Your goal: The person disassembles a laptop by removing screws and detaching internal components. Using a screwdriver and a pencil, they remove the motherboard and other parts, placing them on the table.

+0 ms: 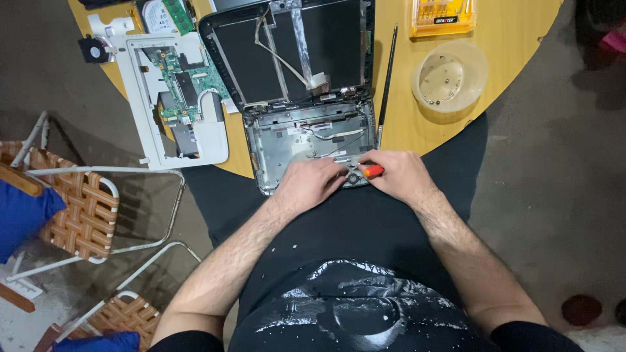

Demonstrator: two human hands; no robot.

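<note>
Near edge first: left hand (312, 184) lies palm-down on the front lip of the opened laptop base (287, 140), fingers curled loosely against the metal, pressing on it rather than gripping anything. Right hand (399, 175) at 3 o'clock of the left one, just beside it, clenched round a small screwdriver with a red-orange handle (373, 171). Handle end pokes out toward the left hand; tip is hidden between the hands, can't tell what it touches.

Base is a grey gutted shell at the table's near edge, loose cables across the inside. Hinged on at its 12 o'clock: the screen half (293, 49), lying flat, black back of the panel up, ribbon cable and foil tape strips running over it.

9 o'clock of the base: white palmrest frame (147, 111), upside down, green circuit board (186, 81) sitting in it. Further out at 10–11 o'clock, a small black fan (94, 50) and a drive with a green memory stick (166, 14) at the table's far edge.

3 o'clock of the screen half: long thin black strip (387, 78) lying alongside it. Beyond that at 2 o'clock, clear round plastic tub (448, 78) with small screws in it. Past the tub at 1 o'clock, yellow bit-set case (443, 16).

All on a round wooden table (404, 127). Woven folding chair (78, 208) on the floor at 8 o'clock, well apart.
</note>
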